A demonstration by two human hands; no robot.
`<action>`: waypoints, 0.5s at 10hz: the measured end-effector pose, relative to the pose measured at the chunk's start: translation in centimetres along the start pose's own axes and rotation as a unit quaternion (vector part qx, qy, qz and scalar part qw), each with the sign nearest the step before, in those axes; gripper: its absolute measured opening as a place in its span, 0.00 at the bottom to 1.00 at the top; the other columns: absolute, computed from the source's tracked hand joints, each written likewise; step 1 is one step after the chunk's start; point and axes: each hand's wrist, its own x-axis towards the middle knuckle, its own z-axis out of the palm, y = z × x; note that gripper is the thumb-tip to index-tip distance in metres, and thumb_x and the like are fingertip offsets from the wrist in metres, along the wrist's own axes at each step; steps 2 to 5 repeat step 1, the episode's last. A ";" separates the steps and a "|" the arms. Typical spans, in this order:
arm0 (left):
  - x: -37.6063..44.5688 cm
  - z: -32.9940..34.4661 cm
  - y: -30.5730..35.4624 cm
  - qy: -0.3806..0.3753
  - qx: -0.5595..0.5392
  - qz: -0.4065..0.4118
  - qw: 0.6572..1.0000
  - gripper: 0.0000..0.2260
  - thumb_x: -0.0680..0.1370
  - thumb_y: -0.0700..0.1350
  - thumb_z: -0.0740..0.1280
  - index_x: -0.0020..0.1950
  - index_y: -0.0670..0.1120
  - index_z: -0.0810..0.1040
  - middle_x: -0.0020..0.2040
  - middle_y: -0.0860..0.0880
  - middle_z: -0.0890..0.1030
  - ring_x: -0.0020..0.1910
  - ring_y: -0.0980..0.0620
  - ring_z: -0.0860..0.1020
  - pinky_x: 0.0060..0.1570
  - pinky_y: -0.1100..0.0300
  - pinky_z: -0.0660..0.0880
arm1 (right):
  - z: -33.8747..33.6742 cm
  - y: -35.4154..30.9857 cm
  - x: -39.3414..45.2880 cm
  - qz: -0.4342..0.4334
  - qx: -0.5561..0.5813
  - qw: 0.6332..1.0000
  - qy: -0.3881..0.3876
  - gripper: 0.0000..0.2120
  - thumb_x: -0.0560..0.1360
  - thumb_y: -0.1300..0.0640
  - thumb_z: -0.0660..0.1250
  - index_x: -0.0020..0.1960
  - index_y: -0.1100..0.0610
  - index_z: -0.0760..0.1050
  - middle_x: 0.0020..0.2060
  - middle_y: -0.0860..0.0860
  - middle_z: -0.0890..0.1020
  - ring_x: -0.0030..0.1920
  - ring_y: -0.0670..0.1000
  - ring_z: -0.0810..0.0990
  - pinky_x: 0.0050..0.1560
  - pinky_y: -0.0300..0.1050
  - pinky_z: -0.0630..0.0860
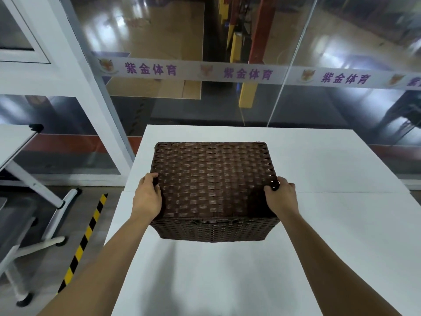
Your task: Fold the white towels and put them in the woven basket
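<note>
**Two hands hold a brown basket over a white worktop**

The basket (214, 190) is a dark brown box made of flat strips woven over and under, like a checkerboard. Its edges look like braided rope. It is tipped, so one wide woven side faces up. Its near edge is off the worktop (319, 236), and a soft shadow lies under it.

The left hand (147, 197) grips the basket's left side with curled fingers. The right hand (281, 197) grips the right edge, fingertips hooked into the weave. Both arms are bare.

You cannot see inside the basket, so what it holds cannot be told. The palms are hidden against its sides.

The worktop is smooth and white, with a thin seam across it. Behind it stands a glass wall with a pale band (205, 70) of purple writing. To the left are a white table frame (34, 183) and black-and-yellow floor tape (84, 240).
</note>
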 end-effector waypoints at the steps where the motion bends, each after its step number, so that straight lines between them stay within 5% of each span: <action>1: -0.1 -0.5 0.2 0.024 0.052 0.031 0.998 0.16 0.84 0.46 0.59 0.72 0.47 0.69 0.74 0.42 0.68 0.68 0.37 0.71 0.68 0.41 0.70 | -0.4 -0.4 -0.6 -0.028 -0.028 0.999 0.024 0.28 0.80 0.50 0.64 0.77 0.56 0.62 0.71 0.58 0.68 0.64 0.62 0.75 0.66 0.62 0.73; 5: -0.1 -0.5 0.2 0.024 0.052 0.031 0.998 0.16 0.84 0.46 0.59 0.72 0.47 0.69 0.74 0.42 0.68 0.68 0.37 0.71 0.68 0.41 0.70 | -0.4 -0.4 -0.6 -0.028 -0.028 0.999 0.024 0.28 0.80 0.50 0.64 0.77 0.56 0.62 0.71 0.58 0.68 0.64 0.62 0.75 0.66 0.62 0.73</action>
